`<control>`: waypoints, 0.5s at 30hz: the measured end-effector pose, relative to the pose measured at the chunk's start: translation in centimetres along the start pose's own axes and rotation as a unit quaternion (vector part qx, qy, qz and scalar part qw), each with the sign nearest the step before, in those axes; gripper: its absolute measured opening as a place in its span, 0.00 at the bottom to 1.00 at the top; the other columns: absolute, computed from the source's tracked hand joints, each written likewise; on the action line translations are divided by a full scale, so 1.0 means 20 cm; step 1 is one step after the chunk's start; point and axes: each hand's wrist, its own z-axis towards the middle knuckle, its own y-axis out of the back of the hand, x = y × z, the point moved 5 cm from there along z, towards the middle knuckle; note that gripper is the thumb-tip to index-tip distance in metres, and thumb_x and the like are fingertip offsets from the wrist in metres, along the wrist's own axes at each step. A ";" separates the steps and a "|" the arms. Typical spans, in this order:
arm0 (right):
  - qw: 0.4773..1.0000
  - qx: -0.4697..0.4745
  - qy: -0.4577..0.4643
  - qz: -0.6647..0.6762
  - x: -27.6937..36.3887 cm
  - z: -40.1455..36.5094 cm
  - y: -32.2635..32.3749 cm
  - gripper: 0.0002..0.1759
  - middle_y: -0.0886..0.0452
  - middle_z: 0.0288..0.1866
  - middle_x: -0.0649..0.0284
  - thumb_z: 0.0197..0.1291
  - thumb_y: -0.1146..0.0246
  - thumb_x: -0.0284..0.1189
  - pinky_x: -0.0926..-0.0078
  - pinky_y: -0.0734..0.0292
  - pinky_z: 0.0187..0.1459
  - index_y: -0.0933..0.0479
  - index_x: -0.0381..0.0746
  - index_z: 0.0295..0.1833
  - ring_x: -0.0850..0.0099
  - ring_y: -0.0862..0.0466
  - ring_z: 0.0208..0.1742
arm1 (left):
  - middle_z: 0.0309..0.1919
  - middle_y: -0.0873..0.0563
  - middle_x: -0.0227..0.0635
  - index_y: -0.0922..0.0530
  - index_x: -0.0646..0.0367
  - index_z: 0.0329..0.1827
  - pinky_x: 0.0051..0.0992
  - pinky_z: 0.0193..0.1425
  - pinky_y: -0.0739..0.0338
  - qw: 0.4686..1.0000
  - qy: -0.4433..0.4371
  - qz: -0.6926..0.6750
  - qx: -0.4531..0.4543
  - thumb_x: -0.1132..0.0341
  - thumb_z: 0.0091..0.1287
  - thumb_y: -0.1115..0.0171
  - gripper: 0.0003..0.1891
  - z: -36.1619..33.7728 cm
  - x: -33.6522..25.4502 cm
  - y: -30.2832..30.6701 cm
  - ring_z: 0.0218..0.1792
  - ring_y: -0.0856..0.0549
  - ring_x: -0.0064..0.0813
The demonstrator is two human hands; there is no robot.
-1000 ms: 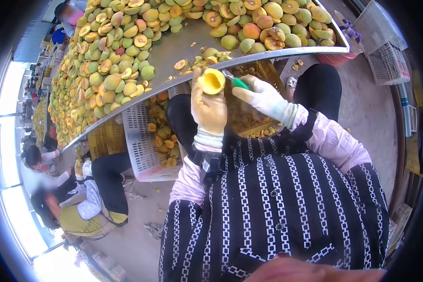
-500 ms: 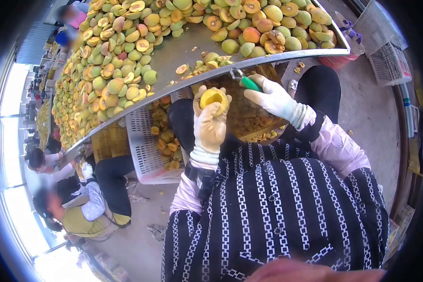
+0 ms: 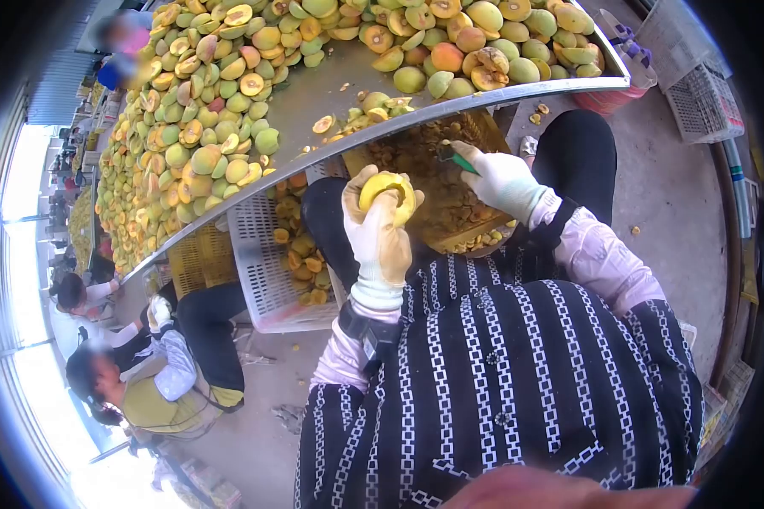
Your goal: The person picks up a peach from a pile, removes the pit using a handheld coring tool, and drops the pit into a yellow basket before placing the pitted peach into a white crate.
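My left hand (image 3: 378, 225), in a yellowish glove, grips a halved yellow peach (image 3: 386, 192) with its hollowed cut face up, above my lap. To its right my right hand (image 3: 501, 180), in a white glove, holds a green-handled pitting tool (image 3: 455, 158) over a yellow crate (image 3: 484, 127) that holds brown pits. Both hands sit just below the edge of a long metal table (image 3: 314, 102) heaped with whole and halved peaches (image 3: 204, 127).
A white slotted crate (image 3: 259, 259) with peach halves stands under the table at my left. Other people sit and work along the table on the left (image 3: 157, 373). White baskets (image 3: 696, 102) and a red tub (image 3: 607, 102) stand at the top right.
My left hand has dropped from the table edge toward my lap with the peach half. My right hand has moved with the tool away from the fruit, over the pit crate.
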 end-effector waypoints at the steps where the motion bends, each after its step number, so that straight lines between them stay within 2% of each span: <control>1: 1.000 0.017 -0.015 -0.021 -0.05 -0.01 -0.03 0.27 0.17 0.32 0.50 0.62 0.39 0.35 0.58 0.21 0.37 0.32 0.44 0.66 0.51 0.16 0.33 | 0.47 0.21 0.42 0.33 0.59 0.59 0.39 0.50 0.15 1.000 -0.014 -0.006 -0.002 0.79 0.66 0.47 0.18 -0.01 -0.04 0.01 0.49 0.16 0.38; 3: 0.999 -0.017 0.034 0.013 -0.08 -0.01 -0.12 0.27 0.18 0.29 0.49 0.61 0.39 0.35 0.57 0.22 0.37 0.33 0.42 0.66 0.50 0.17 0.32 | 0.47 0.21 0.41 0.33 0.59 0.60 0.40 0.47 0.14 0.998 -0.049 0.041 -0.028 0.78 0.66 0.46 0.19 0.01 -0.13 0.12 0.49 0.16 0.40; 4: 1.000 0.017 0.018 0.008 -0.05 0.00 -0.10 0.28 0.18 0.30 0.49 0.61 0.39 0.35 0.56 0.22 0.37 0.33 0.41 0.66 0.50 0.17 0.32 | 0.49 0.22 0.42 0.33 0.60 0.61 0.39 0.47 0.14 0.974 -0.150 0.165 -0.042 0.77 0.66 0.46 0.20 0.03 -0.18 0.25 0.49 0.17 0.39; 5: 0.999 0.046 0.001 0.002 -0.02 0.00 -0.07 0.28 0.18 0.30 0.48 0.61 0.39 0.35 0.56 0.22 0.37 0.34 0.41 0.65 0.49 0.17 0.32 | 0.54 0.26 0.44 0.33 0.62 0.61 0.36 0.48 0.15 0.955 -0.195 0.205 -0.084 0.76 0.66 0.45 0.20 0.04 -0.26 0.38 0.51 0.18 0.38; 6: 0.999 0.052 0.004 0.012 -0.02 0.01 -0.07 0.27 0.18 0.31 0.47 0.60 0.39 0.35 0.55 0.22 0.37 0.33 0.40 0.64 0.49 0.17 0.33 | 0.59 0.31 0.44 0.33 0.65 0.61 0.30 0.53 0.18 0.949 -0.185 0.226 -0.120 0.75 0.64 0.42 0.21 0.05 -0.34 0.52 0.52 0.20 0.35; 7: 0.998 0.061 0.003 0.022 -0.04 0.02 -0.07 0.26 0.17 0.32 0.47 0.59 0.40 0.34 0.55 0.22 0.38 0.32 0.40 0.63 0.49 0.17 0.34 | 0.61 0.31 0.44 0.33 0.66 0.62 0.28 0.57 0.22 0.894 -0.230 0.341 -0.180 0.75 0.62 0.39 0.24 0.08 -0.42 0.68 0.54 0.22 0.33; 8: 0.997 0.072 0.001 0.026 -0.06 0.03 -0.09 0.25 0.17 0.32 0.48 0.59 0.40 0.33 0.55 0.22 0.38 0.32 0.39 0.62 0.49 0.16 0.34 | 0.60 0.30 0.44 0.35 0.64 0.66 0.29 0.60 0.25 0.788 -0.244 0.511 -0.241 0.75 0.61 0.38 0.29 0.09 -0.48 0.73 0.57 0.24 0.32; 9: 0.996 0.087 0.001 0.029 -0.08 0.04 -0.10 0.24 0.17 0.32 0.48 0.59 0.40 0.33 0.55 0.22 0.39 0.31 0.39 0.61 0.49 0.16 0.35 | 0.62 0.30 0.46 0.35 0.64 0.68 0.30 0.61 0.26 0.714 -0.222 0.595 -0.295 0.74 0.62 0.36 0.30 0.09 -0.52 0.73 0.60 0.26 0.33; 11: 0.990 0.143 0.011 0.017 -0.08 0.05 -0.12 0.21 0.17 0.32 0.48 0.59 0.42 0.33 0.55 0.22 0.39 0.30 0.37 0.57 0.49 0.16 0.34 | 0.62 0.29 0.45 0.33 0.64 0.66 0.28 0.63 0.28 0.856 -0.188 0.437 -0.201 0.72 0.63 0.35 0.28 0.20 -0.50 0.53 0.59 0.25 0.32; 13: 0.985 0.165 0.018 0.036 -0.10 0.06 -0.17 0.19 0.17 0.30 0.48 0.59 0.42 0.33 0.54 0.22 0.38 0.29 0.38 0.55 0.49 0.16 0.33 | 0.55 0.22 0.42 0.30 0.66 0.63 0.27 0.63 0.29 0.896 -0.186 0.395 -0.078 0.69 0.66 0.36 0.24 0.42 -0.39 0.30 0.55 0.22 0.30; 14: 0.985 0.166 0.022 0.041 -0.13 0.06 -0.20 0.18 0.17 0.29 0.49 0.59 0.41 0.33 0.54 0.22 0.37 0.28 0.38 0.54 0.49 0.16 0.32 | 0.54 0.22 0.42 0.29 0.66 0.61 0.26 0.59 0.26 0.881 -0.192 0.432 -0.023 0.69 0.67 0.37 0.21 0.56 -0.33 0.19 0.51 0.21 0.28; 15: 0.982 0.183 0.013 0.043 -0.15 0.06 -0.22 0.17 0.17 0.29 0.49 0.59 0.42 0.33 0.54 0.22 0.37 0.28 0.37 0.52 0.49 0.16 0.33 | 0.48 0.17 0.43 0.25 0.66 0.57 0.29 0.59 0.26 0.892 -0.155 0.425 -0.007 0.64 0.65 0.35 0.21 0.70 -0.25 0.10 0.51 0.19 0.31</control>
